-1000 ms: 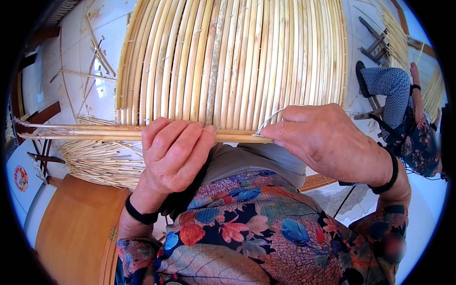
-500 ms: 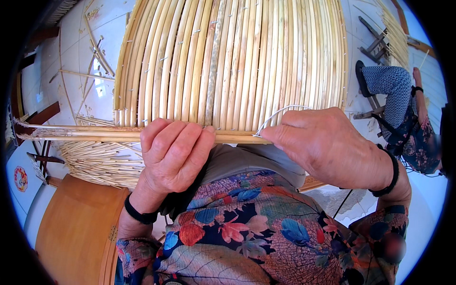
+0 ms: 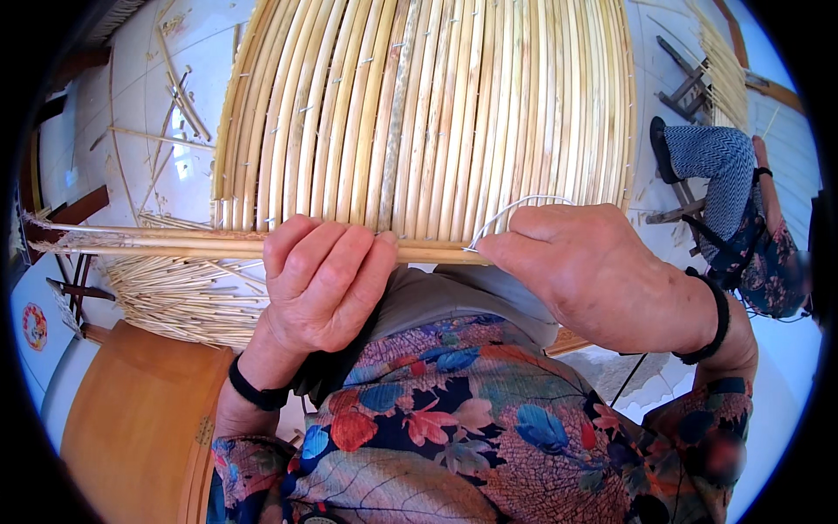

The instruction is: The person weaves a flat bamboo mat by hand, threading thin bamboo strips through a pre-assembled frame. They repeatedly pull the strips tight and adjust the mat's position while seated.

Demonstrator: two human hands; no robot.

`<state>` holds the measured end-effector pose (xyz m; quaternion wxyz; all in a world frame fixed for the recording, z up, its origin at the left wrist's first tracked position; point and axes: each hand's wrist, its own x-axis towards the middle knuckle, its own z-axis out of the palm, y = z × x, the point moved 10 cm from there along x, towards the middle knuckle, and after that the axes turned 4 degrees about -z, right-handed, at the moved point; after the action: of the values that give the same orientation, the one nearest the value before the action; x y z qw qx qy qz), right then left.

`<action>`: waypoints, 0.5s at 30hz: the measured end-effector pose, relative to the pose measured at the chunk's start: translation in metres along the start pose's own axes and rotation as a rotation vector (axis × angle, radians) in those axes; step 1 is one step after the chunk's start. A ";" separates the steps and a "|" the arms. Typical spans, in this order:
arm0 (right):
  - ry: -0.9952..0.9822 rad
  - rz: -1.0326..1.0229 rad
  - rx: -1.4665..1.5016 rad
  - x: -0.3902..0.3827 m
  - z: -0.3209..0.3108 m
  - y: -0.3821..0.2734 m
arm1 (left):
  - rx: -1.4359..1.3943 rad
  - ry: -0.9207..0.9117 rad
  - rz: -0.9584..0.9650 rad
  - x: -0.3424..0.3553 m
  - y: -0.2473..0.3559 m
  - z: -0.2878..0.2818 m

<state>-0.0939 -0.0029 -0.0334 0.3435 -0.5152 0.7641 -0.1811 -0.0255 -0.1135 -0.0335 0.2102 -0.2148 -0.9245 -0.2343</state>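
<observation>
A mat of pale reed stalks (image 3: 436,113) bound with white stitches lies in front of me, its near edge at my lap. Along that edge run crosswise reed stalks (image 3: 175,251), whose frayed ends stick out to the left. My left hand (image 3: 327,284) is closed round these stalks, thumb side toward the middle. My right hand (image 3: 602,275) pinches a thin white cord (image 3: 517,203) at the edge, right of my left hand. The cord loops over the mat and meets the crosswise stalks by my fingertips. Part of it is hidden behind the right hand.
Loose thin stalks (image 3: 188,297) lie heaped at the left, beside a wooden panel (image 3: 140,410). Scraps of reed (image 3: 179,96) litter the tiled floor. At the right another person (image 3: 729,188) sits near a low wooden stand (image 3: 687,87) and a reed bundle (image 3: 724,79).
Both hands keep their grips. The right hand has shifted very slightly left along the edge, the cord still in its fingers.
</observation>
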 end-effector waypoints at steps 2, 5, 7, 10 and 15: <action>-0.008 -0.010 0.008 0.005 -0.001 -0.003 | 0.008 0.006 0.012 0.000 0.000 0.001; -0.032 -0.030 -0.011 0.011 0.001 -0.005 | 0.008 0.006 0.015 -0.003 -0.001 0.003; -0.018 -0.039 -0.042 0.012 0.003 -0.007 | 0.013 0.015 0.022 -0.004 -0.002 0.003; 0.023 -0.032 -0.095 0.009 0.006 -0.008 | 0.020 0.040 0.032 -0.006 -0.001 0.004; 0.018 0.022 -0.188 0.003 -0.006 -0.012 | 0.024 0.063 0.030 0.000 0.002 -0.003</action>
<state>-0.0914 -0.0112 -0.0226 0.2885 -0.5349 0.7865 -0.1093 -0.0235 -0.1132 -0.0301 0.2454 -0.2187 -0.9168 -0.2267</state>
